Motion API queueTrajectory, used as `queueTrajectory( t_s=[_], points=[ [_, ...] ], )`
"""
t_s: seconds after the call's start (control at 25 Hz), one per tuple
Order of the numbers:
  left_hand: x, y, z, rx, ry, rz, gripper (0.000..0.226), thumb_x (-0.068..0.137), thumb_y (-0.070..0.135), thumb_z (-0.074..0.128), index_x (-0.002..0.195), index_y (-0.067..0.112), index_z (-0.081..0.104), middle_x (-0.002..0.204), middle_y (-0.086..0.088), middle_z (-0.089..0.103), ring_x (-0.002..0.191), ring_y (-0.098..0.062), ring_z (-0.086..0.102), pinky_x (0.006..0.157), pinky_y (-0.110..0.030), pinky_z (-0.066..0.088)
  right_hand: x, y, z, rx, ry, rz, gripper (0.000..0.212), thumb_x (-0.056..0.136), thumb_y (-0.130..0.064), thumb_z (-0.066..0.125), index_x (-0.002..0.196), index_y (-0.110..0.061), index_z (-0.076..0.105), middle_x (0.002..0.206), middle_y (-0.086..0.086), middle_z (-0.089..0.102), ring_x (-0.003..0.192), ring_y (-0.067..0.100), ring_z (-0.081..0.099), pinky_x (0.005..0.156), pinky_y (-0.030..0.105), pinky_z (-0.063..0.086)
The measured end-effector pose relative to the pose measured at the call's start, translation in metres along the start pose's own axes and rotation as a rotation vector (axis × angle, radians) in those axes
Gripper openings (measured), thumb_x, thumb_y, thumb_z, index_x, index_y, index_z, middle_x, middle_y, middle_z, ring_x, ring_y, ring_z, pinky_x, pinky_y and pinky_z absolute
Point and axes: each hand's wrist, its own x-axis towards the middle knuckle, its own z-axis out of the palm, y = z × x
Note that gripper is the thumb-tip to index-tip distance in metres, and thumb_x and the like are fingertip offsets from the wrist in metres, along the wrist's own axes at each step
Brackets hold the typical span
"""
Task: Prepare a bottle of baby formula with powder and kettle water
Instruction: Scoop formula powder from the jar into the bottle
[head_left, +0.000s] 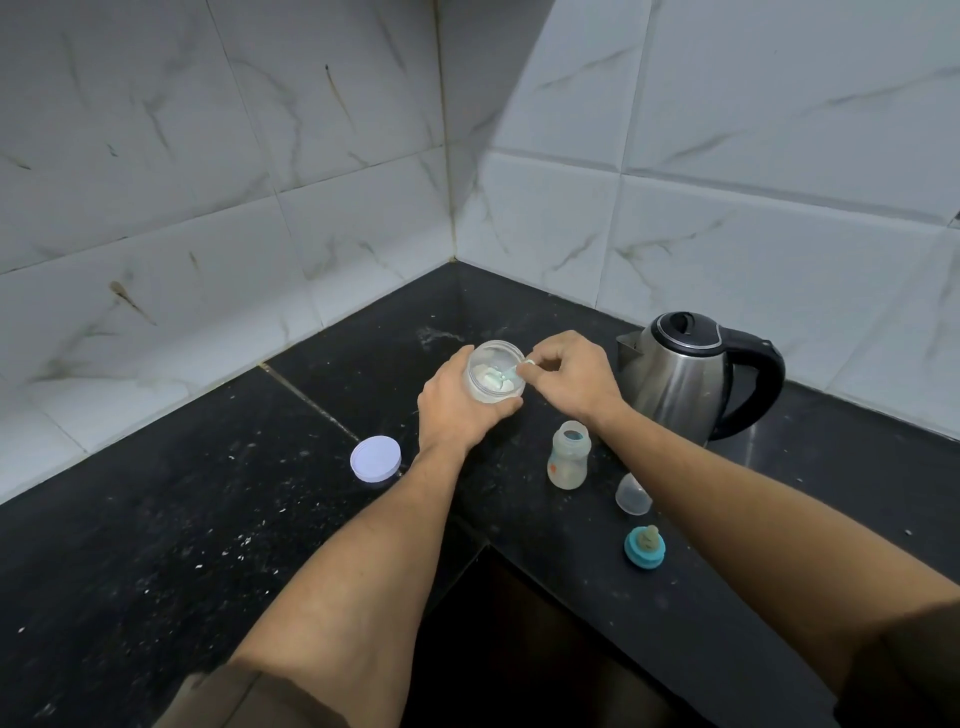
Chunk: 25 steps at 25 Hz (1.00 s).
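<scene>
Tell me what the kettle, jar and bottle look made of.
Kettle: brushed stainless steel by its grey sheen and reflections, with a black, probably plastic, handle and lid. Jar: clear plastic, likely; powder shows through its wall. Bottle: cloudy translucent plastic, matte-looking.

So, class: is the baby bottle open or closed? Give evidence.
Open. The baby bottle stands with its mouth bare; the teat ring sits apart on the counter.

Dim, cool indoor light. The kettle (685, 384) shows soft pale streaks of glare on its steel side. Above and left of the kettle, a slanting shadow darkens the wall (498, 93) by the corner. The counter (156, 519) left of the kettle is nearly black. Tile lines bow toward the frame edges, and detail is soft throughout.
</scene>
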Motion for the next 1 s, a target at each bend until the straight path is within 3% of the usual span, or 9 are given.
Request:
queueTrajectory(
  t_s=[0.16, 0.36, 0.68, 1.0],
  points=[
    [-0.001, 0.004, -0.002, -0.05, -0.006, -0.015, 0.069, 0.058, 0.054, 0.089, 0.119, 0.036, 0.063, 0.107, 0.014, 0.072, 0.1, -0.012, 0.067, 0.092, -0.041, 0.056, -0.003, 0.005, -0.001, 0.051, 0.028, -0.049, 0.01, 0.089, -0.023, 0.078, 0.083, -0.018, 0.083, 0.093, -0.008, 0.071, 0.093, 0.008, 0.061, 0.083, 0.026, 0.049],
    [0.001, 0.009, -0.004, -0.049, -0.003, -0.027, 0.07, 0.057, 0.055, 0.089, 0.12, 0.037, 0.064, 0.106, 0.015, 0.072, 0.1, -0.011, 0.067, 0.092, -0.04, 0.057, -0.003, 0.006, -0.004, 0.037, 0.055, -0.104, 0.011, 0.09, -0.022, 0.079, 0.082, -0.015, 0.084, 0.082, -0.011, 0.069, 0.084, 0.006, 0.061, 0.077, 0.025, 0.047],
    [0.004, 0.013, -0.004, -0.028, 0.019, -0.034, 0.07, 0.057, 0.054, 0.091, 0.119, 0.034, 0.064, 0.107, 0.013, 0.072, 0.1, -0.013, 0.066, 0.091, -0.038, 0.056, -0.005, 0.01, -0.006, 0.008, 0.075, -0.107, 0.009, 0.09, -0.026, 0.079, 0.087, -0.02, 0.084, 0.083, -0.017, 0.06, 0.082, 0.006, 0.059, 0.079, 0.028, 0.05],
    [0.003, 0.019, -0.001, -0.023, 0.008, -0.036, 0.067, 0.056, 0.052, 0.092, 0.115, 0.035, 0.065, 0.104, 0.014, 0.072, 0.098, -0.013, 0.066, 0.091, -0.04, 0.056, -0.003, 0.014, -0.009, 0.066, 0.05, 0.03, 0.009, 0.089, -0.027, 0.079, 0.085, -0.02, 0.085, 0.074, -0.02, 0.066, 0.076, 0.002, 0.063, 0.075, 0.021, 0.045]
  ],
)
